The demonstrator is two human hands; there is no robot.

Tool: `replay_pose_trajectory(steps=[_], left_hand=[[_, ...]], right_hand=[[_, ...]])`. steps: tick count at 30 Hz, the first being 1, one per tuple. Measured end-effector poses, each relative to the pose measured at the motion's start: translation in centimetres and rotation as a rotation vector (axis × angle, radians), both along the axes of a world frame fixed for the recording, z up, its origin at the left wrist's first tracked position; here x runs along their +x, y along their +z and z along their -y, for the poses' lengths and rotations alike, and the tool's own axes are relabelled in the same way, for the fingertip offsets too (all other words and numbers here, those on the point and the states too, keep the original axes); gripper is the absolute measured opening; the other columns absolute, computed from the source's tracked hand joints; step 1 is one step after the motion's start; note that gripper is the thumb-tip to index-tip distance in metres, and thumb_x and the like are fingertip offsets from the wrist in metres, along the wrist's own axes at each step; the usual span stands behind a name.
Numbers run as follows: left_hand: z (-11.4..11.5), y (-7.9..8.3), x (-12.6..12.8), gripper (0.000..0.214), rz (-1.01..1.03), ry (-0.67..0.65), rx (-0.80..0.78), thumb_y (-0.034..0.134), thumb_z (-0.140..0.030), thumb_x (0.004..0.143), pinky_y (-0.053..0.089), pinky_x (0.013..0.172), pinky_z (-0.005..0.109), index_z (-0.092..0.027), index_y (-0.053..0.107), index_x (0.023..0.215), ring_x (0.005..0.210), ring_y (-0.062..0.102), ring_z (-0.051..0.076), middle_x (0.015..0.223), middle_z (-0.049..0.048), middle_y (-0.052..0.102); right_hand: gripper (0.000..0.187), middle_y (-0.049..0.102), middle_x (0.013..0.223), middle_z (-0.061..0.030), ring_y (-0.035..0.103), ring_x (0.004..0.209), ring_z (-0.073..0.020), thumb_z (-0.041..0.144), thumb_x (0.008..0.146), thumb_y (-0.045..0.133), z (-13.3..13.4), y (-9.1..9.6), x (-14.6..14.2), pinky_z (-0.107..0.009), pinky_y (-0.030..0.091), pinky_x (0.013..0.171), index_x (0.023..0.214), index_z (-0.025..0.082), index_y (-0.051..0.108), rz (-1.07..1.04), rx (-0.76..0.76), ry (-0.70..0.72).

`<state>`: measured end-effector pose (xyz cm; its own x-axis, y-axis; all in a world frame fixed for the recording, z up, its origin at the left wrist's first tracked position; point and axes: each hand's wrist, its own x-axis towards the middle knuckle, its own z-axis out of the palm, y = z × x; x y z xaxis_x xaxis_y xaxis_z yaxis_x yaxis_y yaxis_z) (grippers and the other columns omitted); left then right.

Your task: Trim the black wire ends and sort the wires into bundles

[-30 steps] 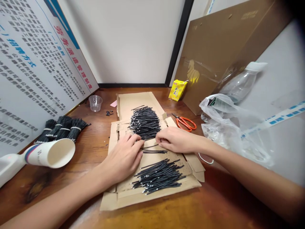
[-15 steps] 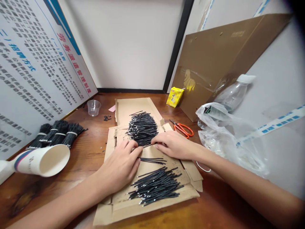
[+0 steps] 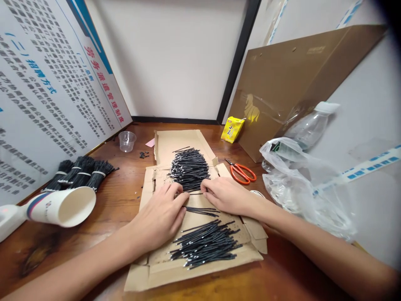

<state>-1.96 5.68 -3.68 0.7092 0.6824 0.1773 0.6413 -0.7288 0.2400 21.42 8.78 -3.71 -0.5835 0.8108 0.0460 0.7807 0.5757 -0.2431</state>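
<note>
My left hand and my right hand are over a flattened cardboard sheet, fingers curled in a pinch. Between their fingertips stretches one thin black wire piece; its ends are hidden by my fingers. Just beyond lies a big pile of short black wires with pale tips. A few loose black wires lie side by side close to my left thumb. Nearer to me on the cardboard is a second pile of black wires.
Banded bundles of black wires and a tipped paper cup lie left. Behind them stands a clear plastic cup. To the right are orange-handled scissors, a yellow box, a plastic bag and a bottle.
My right hand has shifted slightly toward me, its fingers curling more. The left hand stays almost in place. The whole view has moved a little; the piles look unchanged.
</note>
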Motion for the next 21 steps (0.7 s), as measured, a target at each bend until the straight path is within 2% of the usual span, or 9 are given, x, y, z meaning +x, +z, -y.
replay_pose_trajectory(steps=[8, 13, 17, 21], left_hand=[[0.1, 0.3, -0.3, 0.027, 0.041, -0.095, -0.025, 0.033, -0.022, 0.101, 0.042, 0.086, 0.047, -0.015, 0.056, 0.115, 0.097, 0.045, 0.025, 0.112, 0.0116, 0.051], [-0.4, 0.0, -0.6, 0.029, 0.170, -0.117, -0.152, 0.030, -0.019, 0.103, 0.043, 0.084, 0.042, -0.016, 0.058, 0.111, 0.093, 0.048, 0.022, 0.103, 0.0089, 0.056], [-0.9, -0.2, -0.7, 0.026, 0.257, -0.088, -0.238, 0.033, -0.018, 0.102, 0.044, 0.085, 0.039, -0.016, 0.059, 0.103, 0.094, 0.051, 0.021, 0.099, 0.0073, 0.058], [-0.9, -0.3, -0.6, 0.026, 0.219, -0.129, -0.215, 0.036, -0.017, 0.101, 0.043, 0.084, 0.039, -0.016, 0.061, 0.100, 0.093, 0.052, 0.021, 0.097, 0.0069, 0.059]], right_hand=[[0.017, 0.067, 0.077, -0.0037, 0.056, 0.069, -0.0161, 0.018, 0.091, 0.047, 0.7, 1.3, 0.0, -0.027, 0.033, 0.063, 0.086, 0.018, 0.063, -0.013, -0.118, 0.082], [0.020, 0.069, 0.080, -0.0040, 0.058, 0.072, -0.0160, 0.019, 0.093, 0.046, 1.6, 2.2, -0.1, -0.026, 0.037, 0.065, 0.086, 0.018, 0.065, -0.038, -0.243, 0.092], [0.023, 0.070, 0.084, -0.0045, 0.061, 0.078, -0.0172, 0.020, 0.095, 0.044, 2.3, 2.0, 0.2, -0.027, 0.040, 0.071, 0.090, 0.018, 0.066, -0.086, -0.246, 0.077], [0.024, 0.070, 0.084, -0.0032, 0.060, 0.080, -0.0170, 0.016, 0.095, 0.044, 3.2, 1.2, 0.2, -0.029, 0.041, 0.075, 0.088, 0.019, 0.067, -0.118, -0.159, 0.061]])
